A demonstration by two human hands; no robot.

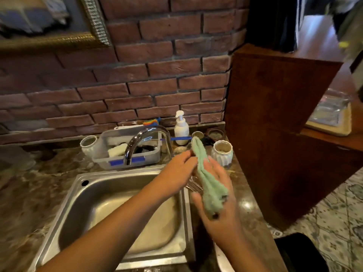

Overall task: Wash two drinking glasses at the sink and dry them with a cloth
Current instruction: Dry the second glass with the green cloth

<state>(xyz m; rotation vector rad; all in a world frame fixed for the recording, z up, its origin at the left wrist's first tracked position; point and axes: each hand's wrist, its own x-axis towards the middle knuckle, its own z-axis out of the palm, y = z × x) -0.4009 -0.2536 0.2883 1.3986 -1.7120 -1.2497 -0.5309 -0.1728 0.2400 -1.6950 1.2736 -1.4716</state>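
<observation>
A green cloth (210,185) lies along the palm of my right hand (220,209), over the counter just right of the steel sink (82,181). Its upper end sticks up past my fingers. My left hand (176,171) reaches across the sink's right rim, its fingertips against the cloth. Between the two hands I see clear glass glints, which look like a drinking glass (193,184) held under my left hand; it is blurred and mostly hidden. I see no second glass.
A chrome faucet (137,140) arches over the sink in front of a grey caddy (127,156) holding sponges. A white soap dispenser (181,128), small bowls (216,133) and two white ribbed cups (223,152) (88,143) stand by the brick wall. A wooden cabinet (275,114) rises on the right.
</observation>
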